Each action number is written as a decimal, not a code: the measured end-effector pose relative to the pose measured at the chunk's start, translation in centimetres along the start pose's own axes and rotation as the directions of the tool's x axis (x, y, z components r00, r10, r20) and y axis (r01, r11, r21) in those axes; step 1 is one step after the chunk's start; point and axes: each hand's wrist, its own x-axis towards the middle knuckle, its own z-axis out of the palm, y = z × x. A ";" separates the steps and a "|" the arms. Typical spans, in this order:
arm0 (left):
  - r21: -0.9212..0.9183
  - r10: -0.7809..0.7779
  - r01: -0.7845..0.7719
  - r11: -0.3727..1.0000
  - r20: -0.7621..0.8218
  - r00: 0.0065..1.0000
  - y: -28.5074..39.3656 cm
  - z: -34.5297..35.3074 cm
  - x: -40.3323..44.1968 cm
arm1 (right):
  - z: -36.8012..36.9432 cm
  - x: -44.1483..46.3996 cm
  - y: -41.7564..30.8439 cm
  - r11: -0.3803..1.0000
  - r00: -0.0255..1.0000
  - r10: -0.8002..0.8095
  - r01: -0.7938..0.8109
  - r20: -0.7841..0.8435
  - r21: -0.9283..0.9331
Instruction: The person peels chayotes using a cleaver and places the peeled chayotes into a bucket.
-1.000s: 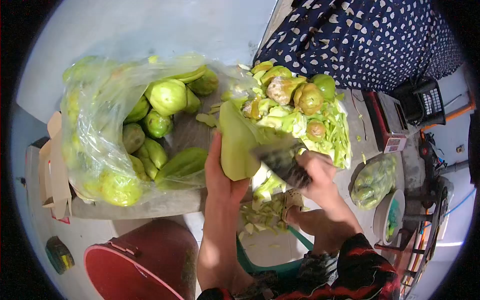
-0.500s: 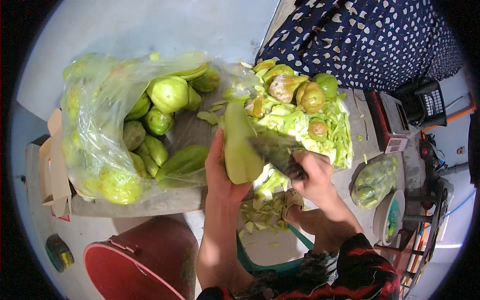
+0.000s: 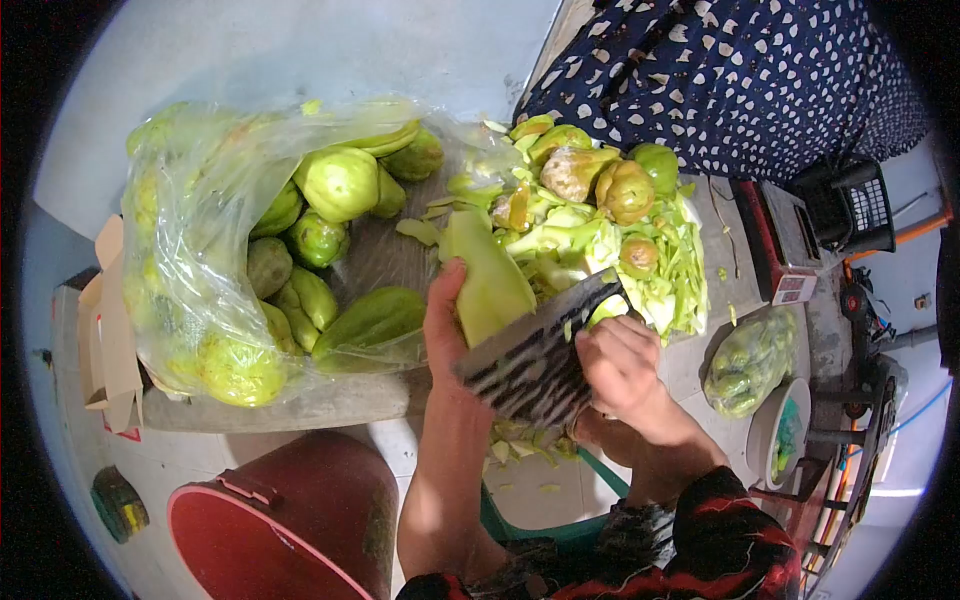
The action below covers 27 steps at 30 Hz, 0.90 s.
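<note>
My left hand (image 3: 446, 315) is wrapped round a long, pale green peeled chayote (image 3: 485, 275), which stands tilted above the table edge. In my right hand (image 3: 622, 372) is a broad-bladed knife (image 3: 535, 355) with a dark streaked blade; my fist hides its handle. The blade lies across the chayote's lower end, though whether it touches the flesh I cannot tell. Just beyond both hands is a heap of green peelings (image 3: 675, 285), with browned chayotes (image 3: 624, 192) on top. Left of my hands, a clear plastic bag (image 3: 190, 270) lies open, with several unpeeled chayotes (image 3: 340, 185) inside.
A red bucket (image 3: 290, 520) stands below the table's front edge (image 3: 370, 408). A red scale (image 3: 775, 240) and a black basket (image 3: 868, 210) are at the right. Another filled bag (image 3: 750, 365) and a white basin (image 3: 775, 440) sit lower right. Spotted dark cloth (image 3: 720, 80) hangs at the back.
The knife has swung down and towards me, from beside the chayote to across its lower end. The chayote now tilts more, its lower end shifted slightly right.
</note>
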 end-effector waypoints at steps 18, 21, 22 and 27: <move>0.116 -0.022 0.026 0.993 -0.036 0.999 -0.9 -0.3 0.0 | -1.3 -0.3 0.4 0.975 0.978 0.207 -0.209 0.036 0.068; 0.148 -0.113 0.090 0.985 0.160 0.981 -0.5 0.1 -1.0 | -0.5 -1.2 1.6 0.947 0.944 0.321 -0.322 0.080 -0.006; 0.190 -0.110 0.082 0.978 0.137 0.985 -0.8 0.3 -1.1 | -0.4 -0.6 2.1 0.905 0.900 0.422 -0.425 0.107 0.001; 0.191 -0.064 0.062 0.980 0.005 0.998 -1.3 -0.4 -0.3 | -1.5 -0.6 1.1 0.967 0.970 0.239 -0.242 0.043 0.075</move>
